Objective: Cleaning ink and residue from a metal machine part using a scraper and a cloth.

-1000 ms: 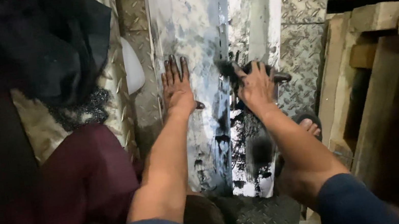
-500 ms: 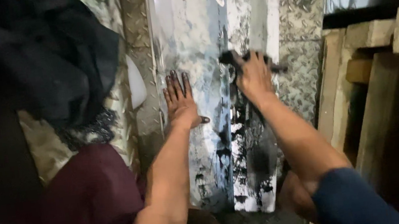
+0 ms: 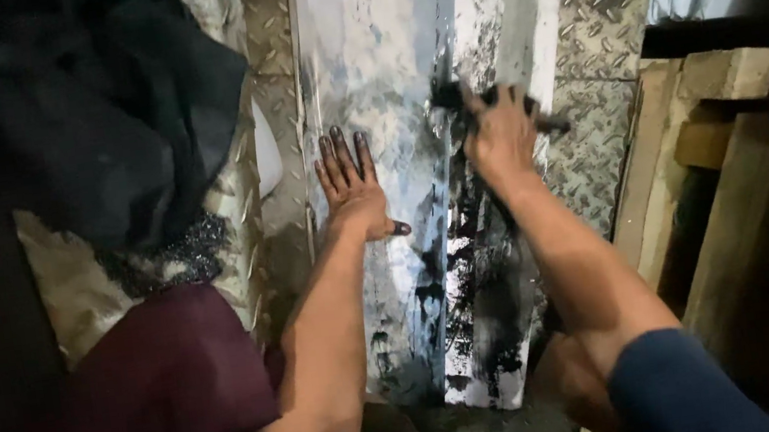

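Left hand [image 3: 353, 188] presses flat, fingers spread, pinning the metal sheet [image 3: 385, 67], while right hand [image 3: 500, 136] curls tight around a dark brush [image 3: 448, 96] just beyond its fingertips.

The left hand [image 3: 353, 188] has fingertips blackened with grime, and under its palm the bent sheet-metal panel [image 3: 375, 69] is silvery grey with pale, cloudy smears. Toward the right hand [image 3: 500, 136], the panel turns streaked and blotched with black, darkest just below that wrist. The right hand grips a black rag [image 3: 453, 96], blurred. Right of it the checker-plate floor [image 3: 600, 9] is dull grey with a raised diamond tread pattern. Further right, the wooden planks [image 3: 732, 76] are tan-brown. Left of the left hand hangs a black cloth [image 3: 93, 106], with a maroon garment [image 3: 165, 393] below it. Both sleeves [image 3: 674, 386] are dark blue.
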